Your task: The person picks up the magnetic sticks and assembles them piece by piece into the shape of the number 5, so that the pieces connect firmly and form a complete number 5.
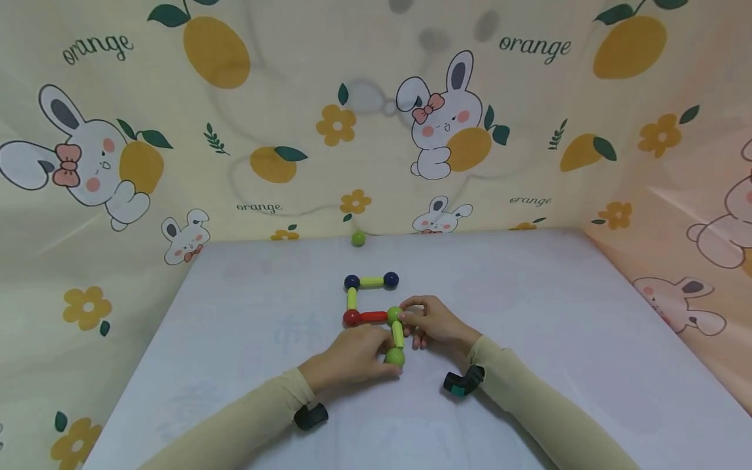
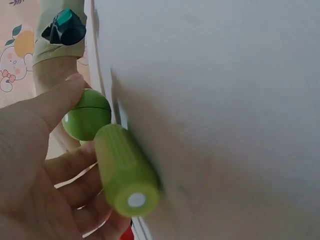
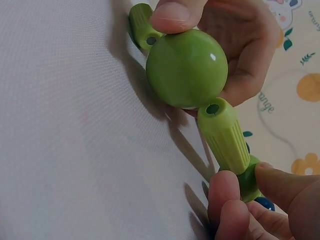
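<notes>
My left hand (image 1: pixel 355 352) pinches the nearer green ball (image 1: pixel 395 358) between thumb and fingers. A yellow-green rod (image 1: pixel 398 334) runs from beside this ball to a second green ball (image 1: pixel 395 315), which my right hand (image 1: pixel 437 324) holds by thumb and fingertips. In the right wrist view, that rod (image 3: pixel 224 140) has its end right at the big ball (image 3: pixel 187 69). Another yellow-green rod (image 2: pixel 127 170) lies beside the left hand's ball (image 2: pixel 87 115), its pale tip facing the left wrist camera; my left hand hides it in the head view.
From the right hand's ball, a red rod (image 1: pixel 374 316) leads to a red ball (image 1: pixel 351 318). Yellow-green rods (image 1: pixel 352 298) continue through a dark blue ball (image 1: pixel 351 282) to another dark blue ball (image 1: pixel 390 281). A lone green ball (image 1: pixel 358 238) sits at the white table's back edge.
</notes>
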A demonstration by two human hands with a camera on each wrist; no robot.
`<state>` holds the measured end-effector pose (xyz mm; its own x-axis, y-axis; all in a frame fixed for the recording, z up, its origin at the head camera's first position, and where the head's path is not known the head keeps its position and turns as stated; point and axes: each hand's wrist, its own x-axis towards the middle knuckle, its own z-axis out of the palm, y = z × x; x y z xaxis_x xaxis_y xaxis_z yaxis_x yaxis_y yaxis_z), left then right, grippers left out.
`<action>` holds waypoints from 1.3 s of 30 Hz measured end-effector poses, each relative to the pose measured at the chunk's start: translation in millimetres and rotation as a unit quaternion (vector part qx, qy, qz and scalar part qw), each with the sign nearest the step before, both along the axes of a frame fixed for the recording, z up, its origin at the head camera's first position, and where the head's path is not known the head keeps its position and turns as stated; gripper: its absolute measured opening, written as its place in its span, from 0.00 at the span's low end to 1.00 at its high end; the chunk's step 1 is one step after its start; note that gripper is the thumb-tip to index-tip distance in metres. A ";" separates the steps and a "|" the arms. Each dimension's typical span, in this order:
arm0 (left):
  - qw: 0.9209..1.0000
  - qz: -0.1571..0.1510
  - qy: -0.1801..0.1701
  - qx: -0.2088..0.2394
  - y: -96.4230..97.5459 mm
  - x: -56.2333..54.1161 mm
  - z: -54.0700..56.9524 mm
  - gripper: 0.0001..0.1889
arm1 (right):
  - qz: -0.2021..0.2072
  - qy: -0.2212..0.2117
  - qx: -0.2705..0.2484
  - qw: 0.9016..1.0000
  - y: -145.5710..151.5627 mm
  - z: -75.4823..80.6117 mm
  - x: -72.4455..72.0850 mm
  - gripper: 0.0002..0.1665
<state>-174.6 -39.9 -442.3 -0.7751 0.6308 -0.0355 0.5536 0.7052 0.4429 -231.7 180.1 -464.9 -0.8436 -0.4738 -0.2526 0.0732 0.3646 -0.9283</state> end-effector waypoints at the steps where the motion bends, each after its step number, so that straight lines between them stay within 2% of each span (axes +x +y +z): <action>1: 1.000 0.005 0.000 0.003 0.6 -0.1 -0.6 0.20 | 0.001 0.000 0.000 1.000 0.1 0.2 0.1 0.23; 6: 1.000 0.016 -0.001 0.026 3.0 -0.6 -3.0 0.19 | 0.007 -0.005 -0.005 1.000 0.6 0.4 0.4 0.24; 16: 0.999 0.011 -0.003 0.037 1.1 -2.6 -4.9 0.19 | 0.006 -0.008 -0.004 1.000 0.1 1.6 1.0 0.25; 27: 0.999 0.001 -0.036 0.039 -2.2 -4.7 -3.5 0.16 | 0.000 -0.011 0.004 1.000 -0.4 2.1 0.5 0.26; 35: 0.998 -0.002 -0.045 0.040 -1.7 -7.0 -1.3 0.14 | 0.002 0.002 -0.007 1.000 2.6 2.6 2.5 0.30; 39: 0.997 0.006 -0.069 0.037 -1.5 -6.7 0.5 0.14 | 0.010 0.011 -0.008 1.000 5.0 0.0 5.1 0.33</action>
<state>-181.3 -41.4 -441.8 -0.7740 0.6258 -0.0964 0.4752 0.6747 0.5648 -226.7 185.1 -464.9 -0.8394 -0.4939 -0.2267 0.0462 0.3508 -0.9353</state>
